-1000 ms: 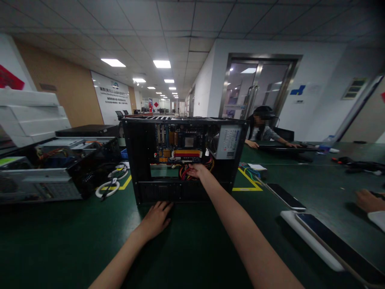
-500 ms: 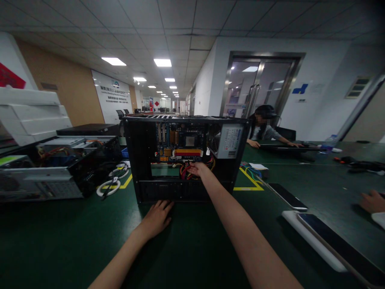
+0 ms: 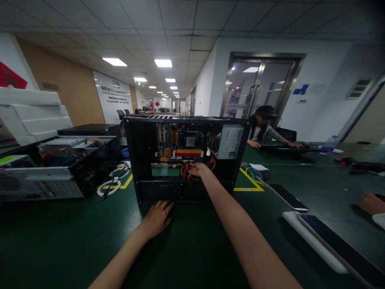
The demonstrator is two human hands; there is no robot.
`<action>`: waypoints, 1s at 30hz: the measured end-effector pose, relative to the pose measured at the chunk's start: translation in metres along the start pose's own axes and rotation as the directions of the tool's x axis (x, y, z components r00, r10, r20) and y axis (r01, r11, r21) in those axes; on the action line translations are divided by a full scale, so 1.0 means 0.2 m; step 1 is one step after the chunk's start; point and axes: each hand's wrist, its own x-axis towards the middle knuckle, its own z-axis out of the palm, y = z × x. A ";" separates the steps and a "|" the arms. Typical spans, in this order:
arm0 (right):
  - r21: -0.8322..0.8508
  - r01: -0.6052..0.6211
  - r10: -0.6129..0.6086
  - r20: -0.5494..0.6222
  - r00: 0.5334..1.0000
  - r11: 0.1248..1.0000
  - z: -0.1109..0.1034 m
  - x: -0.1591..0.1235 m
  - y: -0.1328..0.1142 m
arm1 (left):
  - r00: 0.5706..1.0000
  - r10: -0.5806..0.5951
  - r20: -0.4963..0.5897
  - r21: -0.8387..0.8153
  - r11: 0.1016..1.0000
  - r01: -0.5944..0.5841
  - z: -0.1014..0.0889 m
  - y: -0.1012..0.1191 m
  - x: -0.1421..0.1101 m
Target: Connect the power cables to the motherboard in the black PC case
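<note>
In front of me an open black computer case [image 3: 186,190] stands upright on the green table. Inside it are a motherboard [image 3: 180,140] with red and yellow memory slots [image 3: 188,153] and, at the upper right, a silver power supply [image 3: 231,140]. My right hand [image 3: 197,170] reaches into the case below the board, its fingers closed on a bundle of red, yellow and black power cables [image 3: 185,171]; the grip is partly hidden. Flat on the table, fingers spread, my left hand [image 3: 158,218] lies against the case's near bottom edge and holds nothing.
Another opened case [image 3: 48,176] lies at left, with a coiled white cable [image 3: 108,188] beside it. Phones [image 3: 288,196] and a white slab [image 3: 313,241] lie at right. A person [image 3: 266,126] sits across the table; someone else's hand [image 3: 371,203] shows at the right edge.
Both hands stay almost in place, the right one still at the cables. The view has shifted very slightly.
</note>
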 end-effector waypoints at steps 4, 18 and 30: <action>-0.005 -0.010 0.010 0.011 1.000 1.000 0.00 0.00 0.00 | 1.000 0.004 -0.005 0.001 1.000 -0.004 0.01 -0.01 0.00; -0.261 0.191 -0.240 -0.172 0.955 0.946 -0.03 -0.08 0.01 | 1.000 -0.004 0.013 -0.024 1.000 0.004 0.00 0.00 0.00; -0.797 0.472 -0.628 0.155 0.763 0.377 0.00 0.03 0.07 | 1.000 -0.007 0.001 -0.014 1.000 0.008 0.02 -0.01 0.01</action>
